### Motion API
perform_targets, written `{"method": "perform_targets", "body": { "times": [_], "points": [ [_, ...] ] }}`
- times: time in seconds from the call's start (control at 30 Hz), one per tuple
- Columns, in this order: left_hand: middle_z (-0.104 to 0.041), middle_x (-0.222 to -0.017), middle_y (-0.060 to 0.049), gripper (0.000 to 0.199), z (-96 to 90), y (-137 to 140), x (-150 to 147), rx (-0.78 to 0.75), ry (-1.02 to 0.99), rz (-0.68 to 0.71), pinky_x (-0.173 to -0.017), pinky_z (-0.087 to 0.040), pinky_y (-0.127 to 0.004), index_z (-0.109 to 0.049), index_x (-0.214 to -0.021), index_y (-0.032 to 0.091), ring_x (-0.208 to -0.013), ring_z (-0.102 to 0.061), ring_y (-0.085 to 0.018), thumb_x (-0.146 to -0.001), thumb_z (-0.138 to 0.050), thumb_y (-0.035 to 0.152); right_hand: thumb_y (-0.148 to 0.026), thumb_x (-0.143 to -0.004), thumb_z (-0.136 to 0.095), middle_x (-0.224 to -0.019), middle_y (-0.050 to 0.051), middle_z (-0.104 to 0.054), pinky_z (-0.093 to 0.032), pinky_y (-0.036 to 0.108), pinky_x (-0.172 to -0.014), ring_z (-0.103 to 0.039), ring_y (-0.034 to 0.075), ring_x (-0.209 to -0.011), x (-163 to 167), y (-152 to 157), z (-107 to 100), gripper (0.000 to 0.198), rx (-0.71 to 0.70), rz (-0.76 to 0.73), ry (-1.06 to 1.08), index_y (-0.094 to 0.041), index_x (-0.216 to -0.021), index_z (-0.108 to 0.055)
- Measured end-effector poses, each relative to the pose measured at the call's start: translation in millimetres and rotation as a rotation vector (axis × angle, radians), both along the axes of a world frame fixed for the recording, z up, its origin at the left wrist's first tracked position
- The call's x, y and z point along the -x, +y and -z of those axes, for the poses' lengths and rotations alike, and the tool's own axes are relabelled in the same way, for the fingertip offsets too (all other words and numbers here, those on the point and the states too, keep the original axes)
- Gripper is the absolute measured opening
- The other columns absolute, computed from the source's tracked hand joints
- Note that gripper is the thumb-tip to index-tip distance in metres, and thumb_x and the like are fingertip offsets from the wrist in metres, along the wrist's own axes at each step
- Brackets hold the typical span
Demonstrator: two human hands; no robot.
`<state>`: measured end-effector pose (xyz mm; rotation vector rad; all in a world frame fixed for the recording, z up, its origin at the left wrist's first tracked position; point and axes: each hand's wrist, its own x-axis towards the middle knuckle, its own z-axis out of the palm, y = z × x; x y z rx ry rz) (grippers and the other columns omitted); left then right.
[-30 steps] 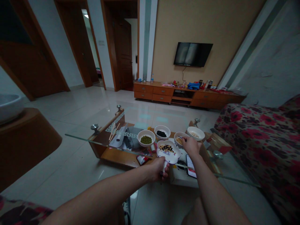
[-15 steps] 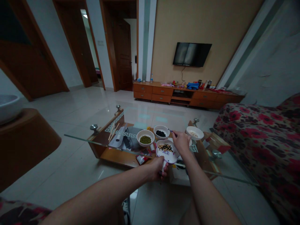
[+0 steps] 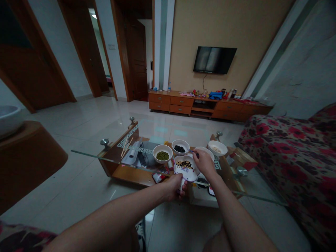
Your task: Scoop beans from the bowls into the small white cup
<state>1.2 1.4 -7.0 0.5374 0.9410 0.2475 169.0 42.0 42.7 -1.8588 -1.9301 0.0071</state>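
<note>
the flower-shaped dish (image 3: 186, 168) of mixed beans sits near the front edge of the glass table (image 3: 86, 154), and the left hand (image 3: 174, 187) is closed on its near side, likely to steady it. the right hand (image 3: 202, 162) hovers just over its far right rim, fingers pinched together on thin chopsticks (image 3: 192, 151) whose tips point toward the bowl of black beans (image 3: 180, 147). to the left stands a bowl of green beans (image 3: 162, 153); behind the right hand a white bowl (image 3: 217, 148) holds something pale. a flowered sofa (image 3: 288, 154) lies off to the right.
</note>
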Motion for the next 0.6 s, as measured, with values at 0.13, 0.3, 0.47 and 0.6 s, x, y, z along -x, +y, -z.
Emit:
{"method": "perform_targets", "body": {
  "times": [0.13,0.3,0.47,0.6],
  "points": [
    [-0.037,-0.051,0.006,0.03,-5.7,-1.1,0.3,0.021,-0.011,-0.011,-0.043,-0.02,-0.022,-0.042,-0.069,0.021,-0.034,-0.029,-0.007,-0.089,-0.028,0.038,-0.03,-0.088,-0.045,-0.098,0.007,-0.07,-0.04,0.025,-0.076,-0.062,0.017,-0.089,-1.1,-13.8,-0.9,0.028,0.053,-0.061,-0.008,-0.019,-0.101,-0.067],
    [-0.038,-0.051,0.006,0.029,-6.7,-0.6,1.1,0.028,-0.024,-0.013,-0.043,-0.02,-0.022,-0.042,-0.068,0.021,-0.035,-0.027,-0.007,-0.089,-0.032,0.038,-0.03,-0.087,-0.046,-0.098,0.008,-0.069,-0.039,0.025,-0.075,-0.061,0.018,-0.09,2.1,-26.5,-2.2,0.027,0.156,-0.138,-0.051,-0.018,-0.1,-0.065],
    [-0.037,-0.051,0.007,0.03,-7.6,-0.7,2.7,0.025,-0.026,-0.018,-0.044,-0.021,-0.021,-0.041,-0.068,0.021,-0.036,-0.027,-0.007,-0.089,-0.033,0.041,-0.033,-0.086,-0.047,-0.093,0.008,-0.069,-0.038,0.024,-0.07,-0.061,0.017,-0.081,0.9,-28.5,3.3,0.026,0.23,-0.181,-0.08,-0.018,-0.097,-0.065],
    [-0.037,-0.051,0.007,0.03,-7.9,-0.5,2.5,0.02,-0.024,-0.008,-0.044,-0.02,-0.021,-0.041,-0.068,0.021,-0.036,-0.027,-0.007,-0.089,-0.031,0.041,-0.033,-0.086,-0.049,-0.094,0.008,-0.069,-0.037,0.024,-0.07,-0.061,0.017,-0.082,0.9,-28.6,6.3,0.025,0.254,-0.21,-0.082,-0.019,-0.097,-0.065]
  ]
}}
